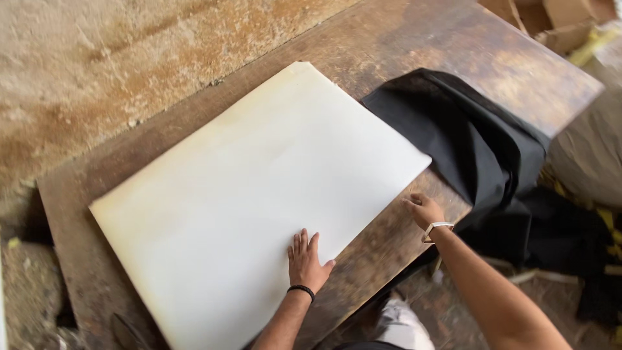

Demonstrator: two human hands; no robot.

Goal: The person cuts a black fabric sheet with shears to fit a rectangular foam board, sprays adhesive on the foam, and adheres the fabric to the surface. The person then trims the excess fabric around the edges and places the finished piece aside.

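Head view, looking down: the left hand point(306, 260) lies flat, fingers spread and gripping nothing, pressed on the near edge of a large cream-white sheet point(259, 194). The right hand point(424, 209) rests on the bare wood just beside the sheet's near right corner, fingers loosely curled around nothing (a pale band sits on that wrist, a dark one on the other). The sheet covers most of a worn wooden table point(402, 39), set at a slant to its edges. Black cloth point(473, 142) is heaped to the right, touching the sheet's right edge and spilling over the table's side toward the floor. My worry is that the sheet could slide or crease if the flat palm pushes unevenly, and the hanging cloth could drag itself off.
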